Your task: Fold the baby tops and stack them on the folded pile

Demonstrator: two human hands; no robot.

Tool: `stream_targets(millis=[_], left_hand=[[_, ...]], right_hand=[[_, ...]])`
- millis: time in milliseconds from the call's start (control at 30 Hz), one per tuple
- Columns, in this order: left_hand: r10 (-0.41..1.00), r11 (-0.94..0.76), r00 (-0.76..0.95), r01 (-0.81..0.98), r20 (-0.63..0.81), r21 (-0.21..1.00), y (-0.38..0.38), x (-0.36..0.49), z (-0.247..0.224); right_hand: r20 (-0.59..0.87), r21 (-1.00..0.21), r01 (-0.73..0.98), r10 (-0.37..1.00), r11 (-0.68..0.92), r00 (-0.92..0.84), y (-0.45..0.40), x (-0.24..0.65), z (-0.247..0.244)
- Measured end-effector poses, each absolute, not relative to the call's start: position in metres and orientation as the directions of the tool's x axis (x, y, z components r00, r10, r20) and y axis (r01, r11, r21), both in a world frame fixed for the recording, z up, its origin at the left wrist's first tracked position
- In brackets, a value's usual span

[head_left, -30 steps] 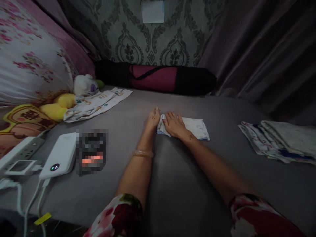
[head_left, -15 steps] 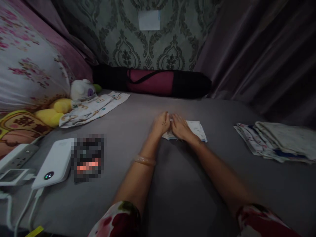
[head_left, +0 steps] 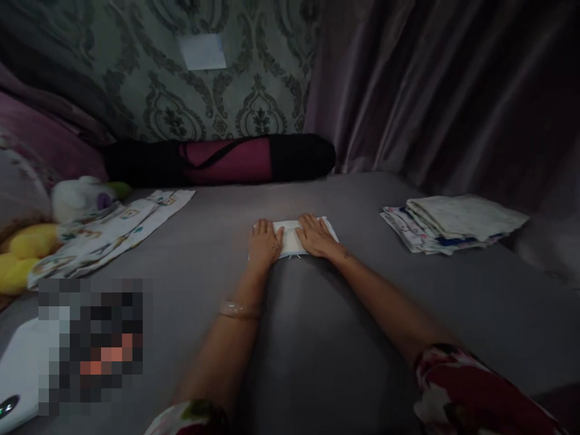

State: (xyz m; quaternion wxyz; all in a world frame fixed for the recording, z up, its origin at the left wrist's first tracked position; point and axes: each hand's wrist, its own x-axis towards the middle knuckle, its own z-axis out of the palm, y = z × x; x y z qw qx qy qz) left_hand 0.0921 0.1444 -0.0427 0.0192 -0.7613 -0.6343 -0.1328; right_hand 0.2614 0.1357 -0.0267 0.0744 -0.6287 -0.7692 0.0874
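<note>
A small white folded cloth [head_left: 290,239] lies flat on the grey bed sheet [head_left: 317,338], with thin strings showing at its near edge. My left hand [head_left: 266,241] rests palm down on the cloth's left end, fingers extended. On its right part lies my right hand [head_left: 316,234], also flat with the fingers spread forward. The middle of the cloth shows between the two hands. Neither hand grips anything.
Folded cloths [head_left: 453,223] are stacked at the right. A patterned cloth [head_left: 122,226] lies at the left by plush toys [head_left: 75,199]. A long black and maroon bag [head_left: 226,160] lies along the wall. A white power bank [head_left: 27,368] is at the lower left.
My hands, close together before, are now apart on the cloth. My left hand has opened out flat at its left end. The view has turned to the right.
</note>
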Motion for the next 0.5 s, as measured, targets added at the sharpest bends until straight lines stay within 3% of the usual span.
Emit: stream_targets(millis=[133,333,500], left_hand=[[0.984,-0.053,0.023,0.985,0.178,0.167,0.147,0.081,-0.044],[0.995,-0.034,0.013,0.977,0.099,0.211,0.153,0.076,-0.049],[0.987,-0.04,0.001,0.972,0.164,0.231,0.153,0.071,-0.048]], right_hand=[[-0.026,-0.197,0.973,0.991,0.121,-0.128,0.128,0.279,-0.028],[-0.013,-0.233,0.962,0.989,0.14,-0.147,0.131,0.283,-0.036],[0.076,-0.372,0.92,0.992,0.121,-0.1,0.138,0.295,-0.031]])
